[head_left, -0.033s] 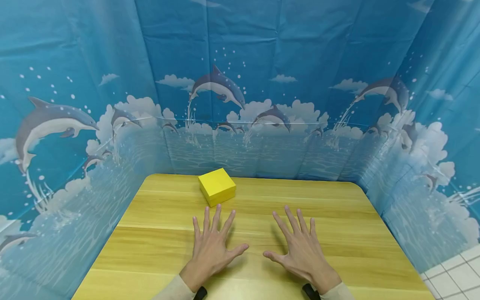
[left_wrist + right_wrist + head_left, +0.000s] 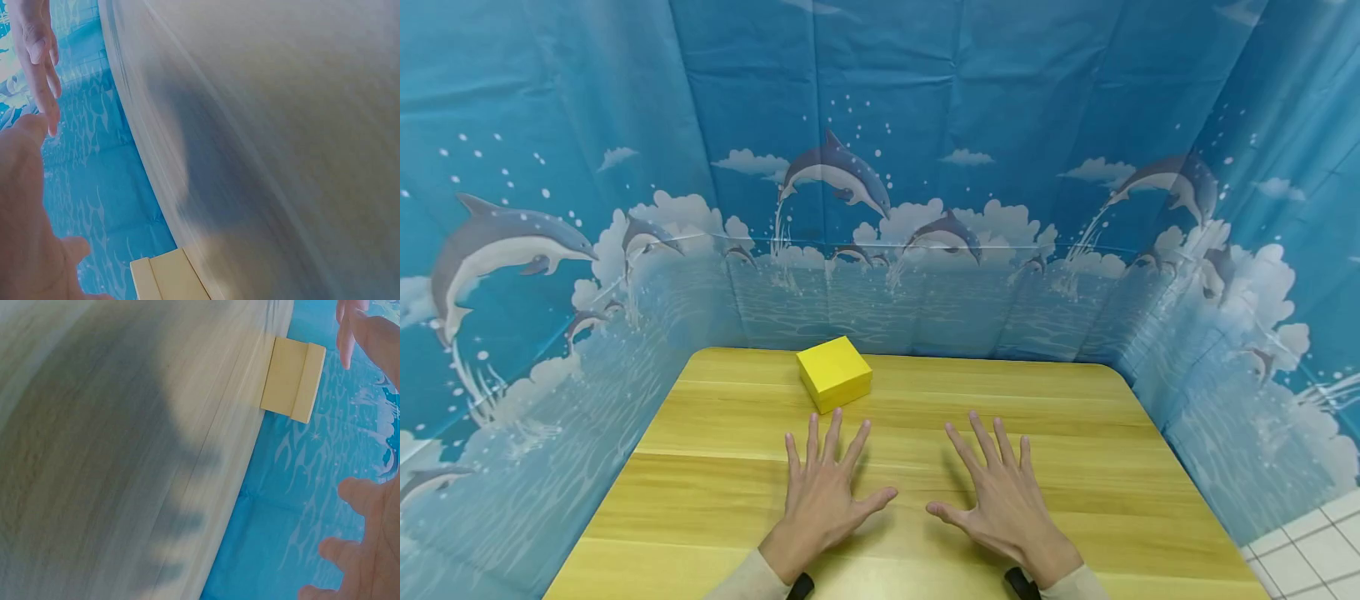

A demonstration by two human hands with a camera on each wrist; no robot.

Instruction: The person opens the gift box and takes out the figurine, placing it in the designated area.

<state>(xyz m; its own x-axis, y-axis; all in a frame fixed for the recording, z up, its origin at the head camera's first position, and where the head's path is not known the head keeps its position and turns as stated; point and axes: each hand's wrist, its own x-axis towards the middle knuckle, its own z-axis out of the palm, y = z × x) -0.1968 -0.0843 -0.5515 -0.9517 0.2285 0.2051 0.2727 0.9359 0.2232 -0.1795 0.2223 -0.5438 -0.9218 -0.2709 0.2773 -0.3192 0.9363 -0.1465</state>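
A yellow lidded box [image 2: 835, 375] sits turned at an angle on the wooden table, left of centre near the back edge. My left hand [image 2: 826, 492] hovers palm down over the table just in front of the box, fingers spread and straight, holding nothing. To its right, my right hand [image 2: 1003, 500] hovers the same way, thumb pointing toward the left one. Both wrist views show the palms raised above the tabletop, with shadows below. The box [image 2: 172, 278] shows at the bottom of the left wrist view, and the box [image 2: 292, 380] near the top of the right wrist view.
The wooden table [image 2: 700, 500] has rounded back corners. A blue curtain [image 2: 895, 308] printed with dolphins and clouds surrounds it at the back and both sides. White floor tiles [image 2: 1315, 558] show at the lower right.
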